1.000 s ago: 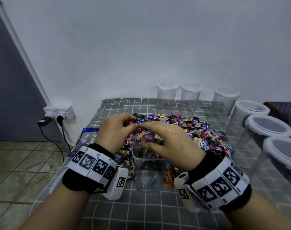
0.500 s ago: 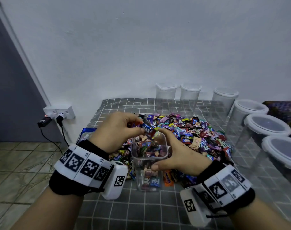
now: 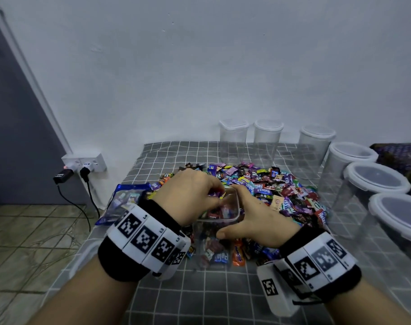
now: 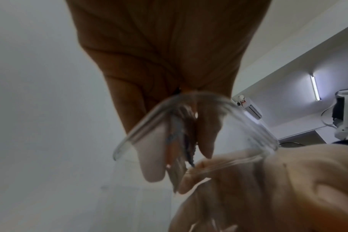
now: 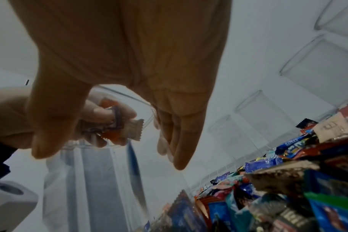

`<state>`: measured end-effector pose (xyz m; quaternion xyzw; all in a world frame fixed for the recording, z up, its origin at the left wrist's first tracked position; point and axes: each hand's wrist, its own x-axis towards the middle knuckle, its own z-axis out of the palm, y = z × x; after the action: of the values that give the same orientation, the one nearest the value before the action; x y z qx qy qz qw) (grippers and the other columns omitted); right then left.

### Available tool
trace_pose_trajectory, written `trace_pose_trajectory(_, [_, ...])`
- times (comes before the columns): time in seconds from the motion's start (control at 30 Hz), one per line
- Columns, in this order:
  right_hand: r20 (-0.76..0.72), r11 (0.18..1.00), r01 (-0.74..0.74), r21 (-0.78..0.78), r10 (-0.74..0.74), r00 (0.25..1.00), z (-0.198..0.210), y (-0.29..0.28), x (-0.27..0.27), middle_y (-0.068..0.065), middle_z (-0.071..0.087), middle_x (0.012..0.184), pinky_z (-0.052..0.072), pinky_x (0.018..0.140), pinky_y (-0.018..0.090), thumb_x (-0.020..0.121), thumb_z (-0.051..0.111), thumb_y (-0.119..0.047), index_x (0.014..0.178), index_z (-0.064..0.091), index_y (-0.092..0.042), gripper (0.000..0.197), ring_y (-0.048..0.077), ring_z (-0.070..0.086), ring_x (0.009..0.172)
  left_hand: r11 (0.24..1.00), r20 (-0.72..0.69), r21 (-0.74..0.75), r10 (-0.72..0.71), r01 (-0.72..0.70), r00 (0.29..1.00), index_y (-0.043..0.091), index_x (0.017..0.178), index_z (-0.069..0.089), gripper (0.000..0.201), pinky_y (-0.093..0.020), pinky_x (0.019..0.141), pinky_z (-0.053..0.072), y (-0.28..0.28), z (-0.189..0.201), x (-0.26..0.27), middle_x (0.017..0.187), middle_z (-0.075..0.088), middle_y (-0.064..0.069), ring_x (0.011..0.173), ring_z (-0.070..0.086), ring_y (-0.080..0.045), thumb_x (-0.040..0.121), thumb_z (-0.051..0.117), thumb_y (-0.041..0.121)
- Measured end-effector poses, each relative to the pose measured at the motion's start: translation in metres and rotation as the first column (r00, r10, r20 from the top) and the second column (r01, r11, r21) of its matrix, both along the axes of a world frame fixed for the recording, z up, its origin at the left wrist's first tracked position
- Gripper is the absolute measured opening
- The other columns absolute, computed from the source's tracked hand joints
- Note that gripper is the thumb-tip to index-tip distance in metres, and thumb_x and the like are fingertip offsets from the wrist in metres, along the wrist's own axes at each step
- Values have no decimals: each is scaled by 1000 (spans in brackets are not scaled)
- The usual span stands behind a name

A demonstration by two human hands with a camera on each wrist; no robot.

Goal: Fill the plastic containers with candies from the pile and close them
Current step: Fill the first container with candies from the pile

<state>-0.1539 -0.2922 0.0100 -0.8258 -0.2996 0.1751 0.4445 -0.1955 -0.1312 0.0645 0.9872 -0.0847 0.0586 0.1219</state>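
Left hand (image 3: 190, 195) pinching light, crinkly candies (image 5: 117, 125) over open tub (image 3: 219, 221) before pile (image 3: 265, 191) on surface (image 3: 211, 296); right hand (image 3: 253, 219) clasping thin, likely slippery rim, best held lower.

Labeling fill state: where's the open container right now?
Head view, centre front: open container stands at the candy pile's near edge, between left hand and right hand.

"Relaxa" reads on several candy wrappers in the pile (image 3: 265, 191) just beyond the right hand's fingers (image 3: 240, 195) — light blue, red and purple ones. A blue wrapper (image 3: 220, 258) low in the clear container (image 3: 213, 242), below the fingers, reads "Rela"; an orange one (image 3: 238, 254) beside it reads "mentos". The wristband markers carry patterns only.
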Motion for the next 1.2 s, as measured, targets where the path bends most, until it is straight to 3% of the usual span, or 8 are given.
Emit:
trace_pose_trajectory(0.4, [-16, 1000, -11, -4, 11, 1000, -2, -1, 0, -9, 58, 113, 46, 88, 25, 69, 83, -27, 129, 31, -27, 80, 5, 60, 100, 996, 13, -84, -20, 21, 1000, 39, 116, 63, 33, -25, 84, 46, 4, -7, 1, 101, 71, 7, 97, 63, -6, 83, 65, 40])
trace_pose_trajectory(0.6, [104, 999, 15, -51, -10, 995, -5, -4, 2, -14, 59, 115, 44, 95, 23, 63, 84, -39, 134, 27, -33, 91, 1, 57, 105, 835, 132, -542, -25, 94, 991, 32, 98, 71, 18, -30, 85, 52, 13, -15, -2, 91, 72, 11, 86, 66, -2, 85, 67, 21])
trace_pose_trajectory(0.67, [167, 988, -12, -154, 38, 985, -6, -10, 5, -14, 52, 128, 40, 101, 25, 58, 83, -50, 139, 23, -33, 101, 2, 49, 117, 768, 196, -635, 57, 83, 979, 38, 90, 68, 22, -30, 83, 54, 21, -16, -3, 88, 72, 14, 84, 66, -1, 85, 66, 17])
trace_pose_trajectory(0.8, [284, 852, 47, -521, 121, 951, -3, -30, 8, -6, 30, 145, 32, 109, 36, 67, 73, -54, 148, 14, -26, 103, 13, 30, 133, 793, 160, -608, 174, -42, 972, 35, 95, 69, 18, -29, 80, 54, 46, -22, -4, 88, 69, 16, 80, 64, 2, 87, 64, 20])
trace_pose_trajectory(0.87, [304, 784, 101, -613, 116, 946, 2, -42, 7, -5, 38, 131, 37, 99, 30, 75, 69, -47, 139, 31, -25, 78, 12, 38, 119, 813, 111, -574, 192, -95, 975, 35, 97, 68, 16, -30, 83, 53, 57, -29, -5, 90, 68, 17, 83, 64, 3, 87, 63, 23])
trace_pose_trajectory(0.97, [314, 707, 130, -695, 136, 940, 7, -53, 4, -10, 49, 97, 43, 80, 29, 80, 63, -42, 93, 48, -32, 23, 11, 48, 90, 814, 41, -562, 206, -148, 978, 38, 91, 65, 16, -28, 84, 52, 66, -39, -5, 92, 68, 17, 85, 63, 3, 87, 63, 22])
trace_pose_trajectory(1.03, [237, 685, 68, -726, 156, 959, 7, -59, 0, -11, 53, 76, 44, 70, 26, 80, 62, -35, 72, 47, -28, 18, 7, 51, 72, 813, 6, -555, 214, -175, 977, 35, 93, 67, 14, -27, 84, 51, 67, -47, -3, 95, 69, 15, 87, 64, 1, 87, 63, 23])
trace_pose_trajectory(1.2, [-133, 569, -186, -801, 134, 982, -4, -66, -15, -7, 52, 45, 39, 44, 17, 73, 61, -16, 58, 56, -19, 16, 0, 46, 40, 803, -27, -551, 256, -228, 966, 29, 96, 69, 11, -25, 81, 48, 67, -62, 4, 95, 68, 14, 90, 62, -3, 87, 63, 26])
